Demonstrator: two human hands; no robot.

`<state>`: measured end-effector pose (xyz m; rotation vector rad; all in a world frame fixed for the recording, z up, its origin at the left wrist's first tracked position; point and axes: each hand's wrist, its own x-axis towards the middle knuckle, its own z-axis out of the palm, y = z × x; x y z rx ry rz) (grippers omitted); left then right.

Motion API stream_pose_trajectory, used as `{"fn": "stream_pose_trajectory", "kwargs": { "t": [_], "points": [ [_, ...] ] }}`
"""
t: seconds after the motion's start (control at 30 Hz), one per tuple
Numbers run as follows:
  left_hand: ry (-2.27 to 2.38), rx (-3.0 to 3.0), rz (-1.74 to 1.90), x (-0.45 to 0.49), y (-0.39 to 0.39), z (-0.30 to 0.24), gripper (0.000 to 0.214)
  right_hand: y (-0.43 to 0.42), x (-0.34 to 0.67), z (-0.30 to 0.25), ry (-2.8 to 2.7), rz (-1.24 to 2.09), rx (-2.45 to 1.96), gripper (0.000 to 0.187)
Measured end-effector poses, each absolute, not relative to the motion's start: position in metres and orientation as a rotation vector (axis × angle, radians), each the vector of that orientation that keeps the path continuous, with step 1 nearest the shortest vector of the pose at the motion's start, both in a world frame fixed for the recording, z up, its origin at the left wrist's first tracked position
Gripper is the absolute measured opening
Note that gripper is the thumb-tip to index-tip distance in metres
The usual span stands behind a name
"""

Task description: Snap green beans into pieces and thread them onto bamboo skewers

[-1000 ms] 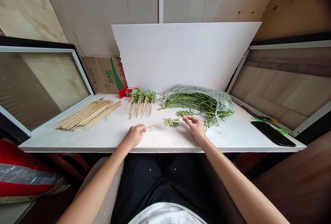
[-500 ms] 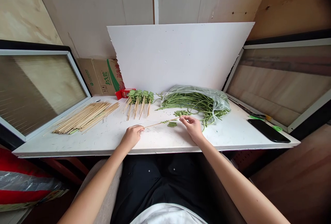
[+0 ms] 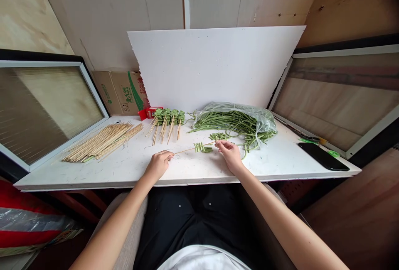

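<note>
My left hand [image 3: 158, 164] is closed on the blunt end of a thin bamboo skewer [image 3: 185, 150] that lies across the white table [image 3: 187, 170]. Several short green bean pieces [image 3: 202, 148] are threaded on its far part. My right hand [image 3: 230, 153] pinches at the skewer's tip, with a small green piece between its fingers. A little heap of cut bean pieces [image 3: 219, 136] lies just beyond my right hand.
A clear bag of long green beans [image 3: 237, 122] lies at the back right. Finished bean skewers [image 3: 166, 121] lie at the back middle, a pile of bare skewers [image 3: 102, 140] to the left. A black phone [image 3: 323, 156] and green-handled scissors [image 3: 314, 140] rest at the right. A white board [image 3: 215, 66] leans behind.
The skewer has tilted slightly and the threaded pieces have slid a little toward my left hand. My right hand stays at the tip. The view has shifted slightly.
</note>
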<state>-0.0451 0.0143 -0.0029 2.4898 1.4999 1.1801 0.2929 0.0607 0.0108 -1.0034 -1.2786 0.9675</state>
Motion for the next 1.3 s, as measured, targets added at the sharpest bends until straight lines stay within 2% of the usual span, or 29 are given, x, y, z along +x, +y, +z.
{"fn": "stream_pose_trajectory", "kwargs": {
  "t": [0.17,0.57,0.8,1.3],
  "points": [
    [1.518,2.46,1.16,-0.045,0.014,-0.002,0.046,0.059,0.292,0.013,-1.317,0.924,-0.991,0.046],
    [1.574,2.428,1.057,-0.044,0.015,-0.003,0.033,0.05,0.288,0.024,-1.367,0.887,-0.957,0.042],
    [1.605,2.555,1.238,-0.045,0.015,-0.008,0.052,0.053,0.287,0.021,-1.347,0.902,-0.993,0.047],
    [1.602,2.724,1.255,-0.041,0.012,-0.007,0.06,0.038,0.26,0.019,-1.358,1.053,-0.955,0.041]
  ]
}}
